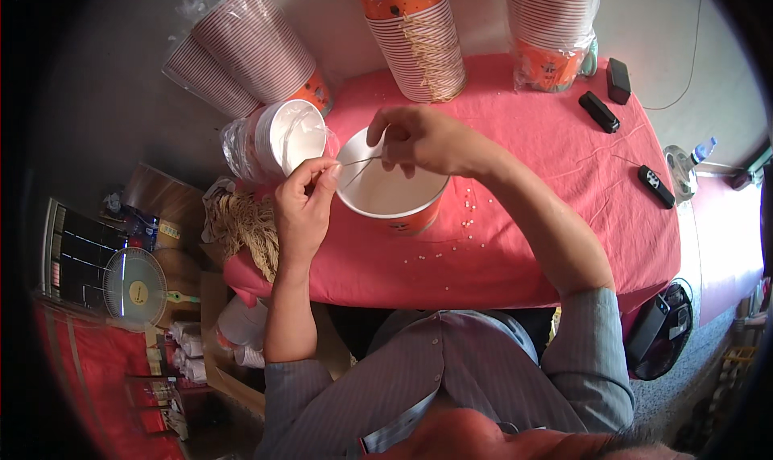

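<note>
My left hand (307,202) is closed in a pinch, thumb against forefinger, on one end of a thin, dark, needle-like wire (359,162). The wire slants across the rim of a large paper bucket (407,217), white inside with an orange outer wall. Over the bucket's mouth, my right hand (415,142) has its fingers curled, and the wire's other end meets its fingertips. A second fine line runs down from the wire into the bucket. Small white beads (469,205) lie scattered on the red tablecloth (547,210) right of and in front of the bucket.
Tall stacks of paper buckets (266,49) stand at the back, one stack (427,53) hung with beige strands. A bagged stack (266,142) lies left of the bucket, above a beige cord bundle (250,222). Black devices (600,111) sit at the right. An open carton (221,339) stands below left.
</note>
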{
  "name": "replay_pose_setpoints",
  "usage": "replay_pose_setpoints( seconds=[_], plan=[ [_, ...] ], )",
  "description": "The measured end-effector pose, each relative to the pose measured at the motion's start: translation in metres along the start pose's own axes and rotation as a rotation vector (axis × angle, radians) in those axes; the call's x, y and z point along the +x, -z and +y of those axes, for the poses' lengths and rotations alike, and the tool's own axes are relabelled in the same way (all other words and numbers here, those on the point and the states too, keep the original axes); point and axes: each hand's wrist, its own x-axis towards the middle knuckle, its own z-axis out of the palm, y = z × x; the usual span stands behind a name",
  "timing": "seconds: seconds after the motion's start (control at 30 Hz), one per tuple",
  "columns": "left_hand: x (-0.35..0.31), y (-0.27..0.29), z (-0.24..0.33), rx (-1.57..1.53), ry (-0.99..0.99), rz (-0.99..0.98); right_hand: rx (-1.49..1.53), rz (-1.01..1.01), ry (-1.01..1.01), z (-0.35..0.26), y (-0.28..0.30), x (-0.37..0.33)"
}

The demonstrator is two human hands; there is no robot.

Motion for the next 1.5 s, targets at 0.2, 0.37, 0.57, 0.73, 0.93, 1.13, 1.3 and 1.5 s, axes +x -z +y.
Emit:
replay_pose_setpoints(
  seconds=[0.2, 0.37, 0.57, 0.73, 0.93, 1.13, 1.3, 1.5],
  plan=[
    [-0.004, 0.009, -0.009, 0.015, 0.046, -0.069, 0.161, -0.023, -0.007, -0.009, 0.012, -0.002],
    [0.0, -0.005, 0.009, 0.017, -0.063, -0.074, 0.17, -0.042, 0.007, -0.005, 0.009, 0.0],
    [0.014, -0.024, 0.017, 0.073, -0.2, -0.14, 0.15, -0.06, 0.036, -0.004, 0.004, 0.001],
    [0.017, -0.024, 0.014, 0.092, -0.179, -0.091, 0.101, -0.045, 0.083, -0.001, 0.005, 0.002],
    [0.016, -0.012, -0.006, 0.287, -0.253, -0.007, 0.126, 0.007, 0.106, -0.004, 0.007, 0.0],
    [-0.001, 0.005, -0.043, 0.171, -0.012, 0.129, 0.288, 0.127, 0.196, -0.023, 0.03, -0.013],
    [-0.01, -0.003, -0.076, -0.317, 0.181, 0.221, 0.329, 0.222, 0.19, -0.025, 0.041, -0.012],
    [-0.016, -0.014, -0.059, -0.528, 0.189, 0.178, -0.443, 0.36, 0.238, -0.014, 0.012, -0.006]
  ],
)
